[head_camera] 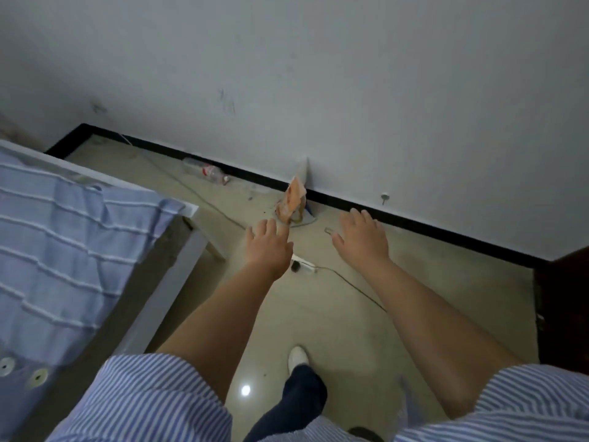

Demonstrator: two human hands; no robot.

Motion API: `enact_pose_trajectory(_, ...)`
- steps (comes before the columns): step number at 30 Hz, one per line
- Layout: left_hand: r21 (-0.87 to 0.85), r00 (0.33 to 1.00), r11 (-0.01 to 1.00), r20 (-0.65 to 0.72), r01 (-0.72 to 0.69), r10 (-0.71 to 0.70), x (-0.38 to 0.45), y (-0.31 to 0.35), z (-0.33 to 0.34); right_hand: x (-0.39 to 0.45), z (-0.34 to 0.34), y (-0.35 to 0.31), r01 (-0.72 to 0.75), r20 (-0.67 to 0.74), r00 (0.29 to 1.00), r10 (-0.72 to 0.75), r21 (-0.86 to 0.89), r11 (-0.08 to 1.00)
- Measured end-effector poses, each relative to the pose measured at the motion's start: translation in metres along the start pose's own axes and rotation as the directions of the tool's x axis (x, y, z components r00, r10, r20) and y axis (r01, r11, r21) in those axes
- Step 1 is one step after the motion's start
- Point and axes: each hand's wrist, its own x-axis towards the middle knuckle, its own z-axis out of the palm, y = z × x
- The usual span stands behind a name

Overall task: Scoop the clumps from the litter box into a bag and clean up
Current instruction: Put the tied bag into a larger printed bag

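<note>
A bed (pixel 63 250) with a striped blue cover fills the left; pale floor (pixel 430 298) runs to a black skirting. No litter box shows in view. The person's left hand (pixel 269 247) and right hand (pixel 363 237) reach forward, fingers spread and holding nothing. An orange bag (pixel 292 200) stands by the wall just beyond them. A power strip (pixel 302 264) and its cable (pixel 353 287) lie underfoot: a step could snag them. A plastic bottle (pixel 210 173) lies further off.
</note>
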Motion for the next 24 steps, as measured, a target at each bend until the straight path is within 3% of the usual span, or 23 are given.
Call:
enact_pose_trajectory(7, -0.005, 0.994, 1.000, 0.109, -0.002, 0.002, 0.177, -0.024, -0.024, 0.172, -0.014, 0.003, -0.018, 0.038, 0.999, 0.018, -0.004, 1.000)
enact_pose_trajectory(13, -0.045, 0.993, 0.999, 0.120, -0.010, 0.015, 0.339, -0.037, -0.001, 0.328, 0.022, 0.013, -0.010, 0.133, 0.991, 0.012, -0.014, 1.000)
enact_pose_trajectory(18, -0.104, 0.988, 0.993, 0.150, 0.053, -0.037, 0.469, -0.056, 0.067, 0.454, 0.100, 0.012, 0.017, 0.216, 0.976, -0.024, 0.033, 0.999)
enact_pose_trajectory(24, -0.099, 0.971, 0.995, 0.237, -0.003, 0.027, 0.568, -0.078, 0.170, 0.550, 0.203, 0.015, -0.032, 0.361, 0.932, 0.021, 0.026, 0.999)
